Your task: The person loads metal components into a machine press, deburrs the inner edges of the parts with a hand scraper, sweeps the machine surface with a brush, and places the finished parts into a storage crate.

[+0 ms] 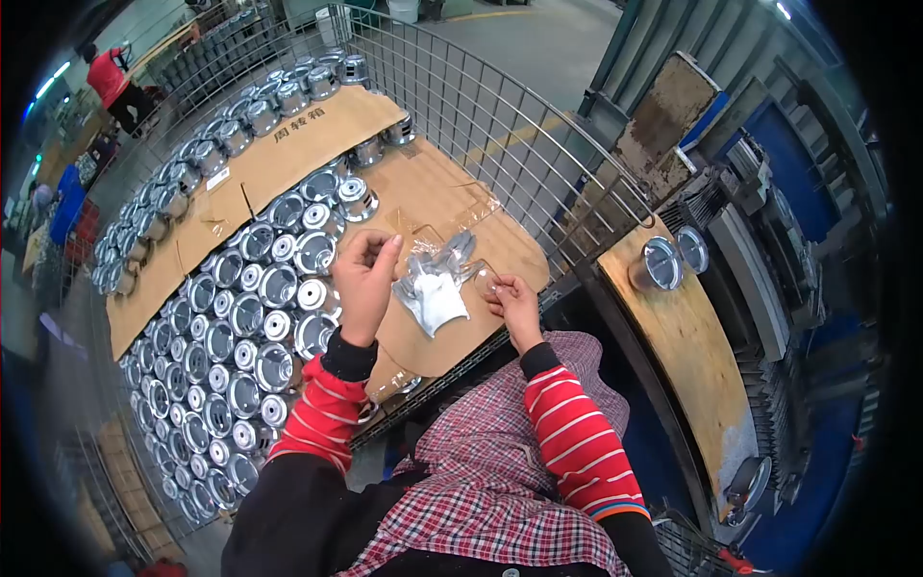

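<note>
My left hand (365, 284) is raised above the cardboard sheet (394, 188), thumb and fingers drawn together. Whether anything thin is between them I cannot make out. My right hand (516, 306) is closed in a pinch near the sheet's right edge. At its fingertips is a small clear, shiny piece (484, 280), like plastic film or tape. Between my hands lies a crumpled grey and white work glove (437, 293) on the cardboard. Left of my left hand, shiny metal cups (314, 252) stand packed in rows, several with holed discs showing.
A wire mesh cage (490, 106) surrounds the cups and cardboard. Another cardboard strip (260, 173) separates rows of cups. To the right, two metal cups (661, 263) stand on a wooden board (692, 337) beside machinery. A person in red (108, 82) is at the far left.
</note>
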Demonstrator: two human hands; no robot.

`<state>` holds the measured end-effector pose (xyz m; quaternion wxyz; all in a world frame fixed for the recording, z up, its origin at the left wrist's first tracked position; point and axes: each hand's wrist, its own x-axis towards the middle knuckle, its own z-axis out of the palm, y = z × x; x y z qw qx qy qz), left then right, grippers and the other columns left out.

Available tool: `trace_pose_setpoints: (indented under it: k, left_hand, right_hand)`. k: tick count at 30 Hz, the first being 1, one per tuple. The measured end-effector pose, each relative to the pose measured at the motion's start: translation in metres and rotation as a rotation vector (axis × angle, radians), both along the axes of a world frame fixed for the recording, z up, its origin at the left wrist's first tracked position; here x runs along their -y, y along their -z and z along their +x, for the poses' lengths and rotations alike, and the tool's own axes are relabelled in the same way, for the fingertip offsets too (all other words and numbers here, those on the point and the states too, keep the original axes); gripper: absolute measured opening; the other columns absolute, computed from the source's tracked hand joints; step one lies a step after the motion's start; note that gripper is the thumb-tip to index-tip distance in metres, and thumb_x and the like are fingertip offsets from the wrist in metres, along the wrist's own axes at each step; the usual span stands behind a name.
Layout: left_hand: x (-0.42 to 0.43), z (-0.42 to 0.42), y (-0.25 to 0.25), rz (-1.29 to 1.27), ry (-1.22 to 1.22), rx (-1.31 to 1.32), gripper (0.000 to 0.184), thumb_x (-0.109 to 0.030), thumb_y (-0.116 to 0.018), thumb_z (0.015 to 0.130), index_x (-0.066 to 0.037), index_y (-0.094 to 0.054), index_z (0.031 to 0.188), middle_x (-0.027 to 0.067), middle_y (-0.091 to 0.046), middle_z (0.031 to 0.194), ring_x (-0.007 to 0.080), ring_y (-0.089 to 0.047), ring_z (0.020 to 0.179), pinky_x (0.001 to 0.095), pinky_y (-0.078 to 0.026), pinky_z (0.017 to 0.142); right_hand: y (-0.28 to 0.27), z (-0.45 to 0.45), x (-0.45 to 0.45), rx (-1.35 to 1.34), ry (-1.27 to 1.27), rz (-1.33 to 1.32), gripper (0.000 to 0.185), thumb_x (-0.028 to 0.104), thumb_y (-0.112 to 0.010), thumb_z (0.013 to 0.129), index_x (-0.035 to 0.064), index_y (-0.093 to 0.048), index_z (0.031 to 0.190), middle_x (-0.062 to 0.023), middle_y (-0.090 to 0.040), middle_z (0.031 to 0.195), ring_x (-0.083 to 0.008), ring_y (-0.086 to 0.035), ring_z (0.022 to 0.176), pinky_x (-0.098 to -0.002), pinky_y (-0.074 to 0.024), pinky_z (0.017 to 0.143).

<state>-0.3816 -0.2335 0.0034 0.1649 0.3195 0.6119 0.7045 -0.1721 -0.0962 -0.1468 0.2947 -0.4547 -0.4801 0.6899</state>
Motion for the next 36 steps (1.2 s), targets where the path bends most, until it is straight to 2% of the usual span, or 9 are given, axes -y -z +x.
trace_pose_setpoints:
  k: [12,19,20,23,24,27,31,33,36]
  left_hand:
    - [-0.019,0.006,0.033,0.058,-0.038,0.132,0.013,-0.011,-0.07,0.098,-0.003,-0.063,0.09,-0.0014,-0.058,0.07,0.0051,-0.051,0.055,0.0211,-0.04,0.05]
    - [-0.029,0.013,0.043,0.069,-0.036,0.211,0.013,-0.013,-0.068,0.099,-0.004,-0.063,0.091,-0.0016,-0.058,0.072,0.0044,-0.051,0.055,0.0207,-0.039,0.05]
    - [-0.029,0.017,0.041,0.059,-0.018,0.222,0.011,-0.014,-0.067,0.1,-0.005,-0.063,0.095,-0.0026,-0.058,0.072,0.0038,-0.051,0.056,0.0201,-0.039,0.051]
    - [-0.028,0.042,0.038,0.122,0.052,0.244,0.012,-0.013,-0.068,0.1,-0.002,-0.063,0.1,-0.0014,-0.06,0.081,0.0034,-0.051,0.062,0.0207,-0.041,0.053]
    - [-0.023,0.057,0.033,0.074,0.059,0.144,0.013,-0.013,-0.068,0.1,-0.002,-0.064,0.106,-0.0008,-0.061,0.085,0.0026,-0.052,0.066,0.02,-0.042,0.056]
    - [-0.02,0.102,0.025,0.167,0.279,0.154,0.016,-0.014,-0.068,0.1,-0.002,-0.065,0.11,-0.0004,-0.063,0.086,0.0031,-0.054,0.068,0.0195,-0.043,0.058]
    - [-0.032,0.145,-0.005,0.132,0.497,0.281,0.015,-0.007,-0.068,0.097,-0.001,-0.066,0.111,-0.0002,-0.064,0.088,0.0048,-0.056,0.071,0.0211,-0.044,0.061]
    - [-0.017,0.159,-0.064,0.221,0.554,0.27,0.015,-0.002,-0.067,0.095,-0.001,-0.066,0.11,-0.0005,-0.065,0.088,0.0068,-0.057,0.071,0.0233,-0.045,0.063]
    - [0.009,0.153,-0.138,0.964,0.647,-0.153,0.008,0.002,-0.061,0.089,-0.005,-0.06,0.092,0.0014,-0.062,0.084,0.0142,-0.058,0.069,0.028,-0.046,0.062]
  right_hand:
    - [-0.022,0.026,0.003,-0.148,0.006,-0.013,0.015,0.006,-0.058,0.103,0.0043,-0.063,0.117,-0.0078,-0.073,0.102,-0.0134,-0.072,0.09,-0.0229,-0.0573,0.07]
    - [0.001,-0.005,0.003,-0.029,-0.041,-0.033,0.014,0.006,-0.058,0.102,0.0051,-0.063,0.116,-0.0046,-0.072,0.104,-0.012,-0.07,0.088,-0.0222,-0.0534,0.069]
    - [0.004,-0.007,0.002,-0.022,-0.069,-0.034,0.023,0.007,-0.062,0.099,0.0039,-0.062,0.122,-0.0079,-0.072,0.104,-0.018,-0.072,0.091,-0.0286,-0.0562,0.073]
    - [0.011,0.014,0.002,0.368,-0.326,0.681,0.043,0.007,-0.067,0.095,0.0044,-0.056,0.136,-0.0151,-0.069,0.118,-0.0206,-0.071,0.101,-0.0337,-0.0584,0.085]
    - [-0.004,0.028,0.005,0.442,-0.377,0.805,0.058,0.007,-0.071,0.091,0.0064,-0.051,0.145,-0.0189,-0.067,0.122,-0.023,-0.071,0.104,-0.0364,-0.0564,0.091]
    - [-0.087,0.067,0.033,0.444,-0.198,0.713,0.058,0.009,-0.075,0.087,0.0037,-0.053,0.14,-0.0199,-0.069,0.116,-0.0297,-0.072,0.1,-0.0397,-0.0569,0.086]
    - [-0.126,0.12,0.043,0.088,-0.012,0.409,0.045,0.01,-0.073,0.093,0.0015,-0.058,0.134,-0.0111,-0.07,0.114,-0.0147,-0.068,0.092,-0.0295,-0.0554,0.081]
    - [-0.172,0.143,0.064,0.087,0.053,0.478,0.027,0.007,-0.069,0.097,-0.0011,-0.066,0.123,-0.0071,-0.07,0.108,-0.0106,-0.067,0.091,-0.0252,-0.0544,0.079]
    - [-0.242,0.174,0.104,0.029,0.237,0.627,0.018,0.002,-0.067,0.097,-0.0029,-0.07,0.114,-0.0096,-0.07,0.104,-0.0132,-0.07,0.085,-0.0251,-0.0565,0.075]
